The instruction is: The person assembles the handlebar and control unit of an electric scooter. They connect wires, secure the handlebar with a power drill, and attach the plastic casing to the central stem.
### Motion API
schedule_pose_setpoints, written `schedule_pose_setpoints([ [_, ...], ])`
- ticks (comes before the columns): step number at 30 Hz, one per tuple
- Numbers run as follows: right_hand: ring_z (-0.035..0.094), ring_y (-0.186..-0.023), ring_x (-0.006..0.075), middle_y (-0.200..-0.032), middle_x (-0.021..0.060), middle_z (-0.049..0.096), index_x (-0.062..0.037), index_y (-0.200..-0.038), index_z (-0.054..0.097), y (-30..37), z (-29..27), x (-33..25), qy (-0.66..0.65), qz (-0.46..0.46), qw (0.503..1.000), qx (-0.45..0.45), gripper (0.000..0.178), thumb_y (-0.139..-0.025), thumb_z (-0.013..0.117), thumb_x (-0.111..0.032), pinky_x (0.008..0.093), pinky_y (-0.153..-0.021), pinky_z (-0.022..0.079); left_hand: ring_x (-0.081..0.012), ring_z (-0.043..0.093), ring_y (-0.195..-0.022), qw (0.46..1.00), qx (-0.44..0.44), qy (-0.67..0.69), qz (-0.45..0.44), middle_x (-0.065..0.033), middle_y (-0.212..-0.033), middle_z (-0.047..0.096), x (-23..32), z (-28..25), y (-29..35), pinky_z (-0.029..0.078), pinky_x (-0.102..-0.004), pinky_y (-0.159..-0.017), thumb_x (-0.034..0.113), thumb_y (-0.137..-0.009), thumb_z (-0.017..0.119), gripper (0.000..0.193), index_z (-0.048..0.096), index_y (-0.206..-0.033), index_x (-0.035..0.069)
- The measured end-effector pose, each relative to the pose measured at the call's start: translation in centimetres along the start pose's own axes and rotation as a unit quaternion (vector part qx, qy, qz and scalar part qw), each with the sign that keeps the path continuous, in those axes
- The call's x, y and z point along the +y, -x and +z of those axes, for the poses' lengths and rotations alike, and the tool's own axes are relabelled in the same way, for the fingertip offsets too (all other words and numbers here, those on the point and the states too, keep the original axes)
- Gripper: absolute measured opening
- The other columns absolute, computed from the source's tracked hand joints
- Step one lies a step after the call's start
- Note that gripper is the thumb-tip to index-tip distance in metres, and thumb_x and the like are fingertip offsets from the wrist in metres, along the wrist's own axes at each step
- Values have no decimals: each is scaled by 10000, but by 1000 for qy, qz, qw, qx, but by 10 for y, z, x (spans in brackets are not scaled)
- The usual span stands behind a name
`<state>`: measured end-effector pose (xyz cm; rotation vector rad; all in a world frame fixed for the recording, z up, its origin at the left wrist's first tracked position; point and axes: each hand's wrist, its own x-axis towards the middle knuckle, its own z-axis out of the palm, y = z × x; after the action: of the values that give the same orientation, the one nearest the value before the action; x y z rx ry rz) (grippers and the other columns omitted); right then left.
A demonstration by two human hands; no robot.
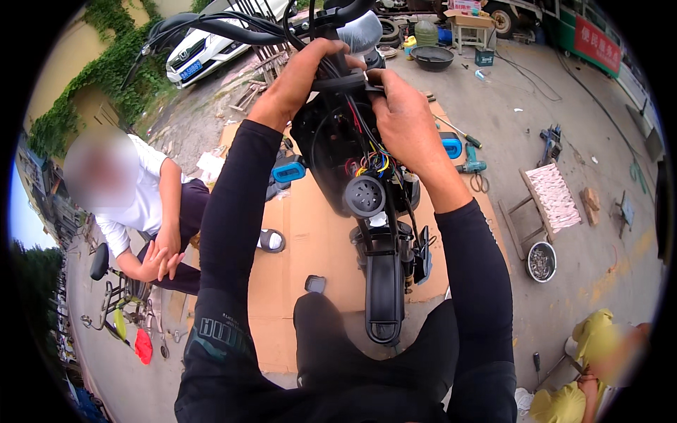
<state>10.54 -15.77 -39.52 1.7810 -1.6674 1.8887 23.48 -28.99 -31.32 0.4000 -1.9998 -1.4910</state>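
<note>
Hands [300, 79] [405, 118] curl closed about the black steering stem [340, 83].

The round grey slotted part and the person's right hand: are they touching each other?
Apart. The head view shows coloured wires in the open gap between the right hand and the round grey slotted part.

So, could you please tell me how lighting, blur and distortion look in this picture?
In the head view: soft daylight with faint shadows; the person in white has a heavily blurred head; the green vehicle leans near the dark rim; the coloured wires look fairly clear.
</note>
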Motion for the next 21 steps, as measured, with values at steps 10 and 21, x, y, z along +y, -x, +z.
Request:
schedule_pose_setpoints([
  [10, 663, -1163, 259, -1315, 222, 663, 89, -1372, 543, -13, -6, -1, -200, 103, 973, -52, 501, -874, 570, 38, 332, -968, 521, -151, 704, -962, 999, -2, -27, -35, -84, -1120, 753, 5, -1, 8, 527, -281, -925, 440, -974, 541, 514, 699, -1179, -4],
  [21, 684, -1110, 232, -1219, 185, 713, 34, -1386, 596, -24, -13, 4, -81, 81, 989, -97, 579, -811, 662, 10, 314, -961, 526, -113, 702, -837, 996, 61, -61, -1, -32, -952, 746, 0, 10, 21, 550, -252, -792, 557, -1002, 602, 518, 691, -1134, 64],
])
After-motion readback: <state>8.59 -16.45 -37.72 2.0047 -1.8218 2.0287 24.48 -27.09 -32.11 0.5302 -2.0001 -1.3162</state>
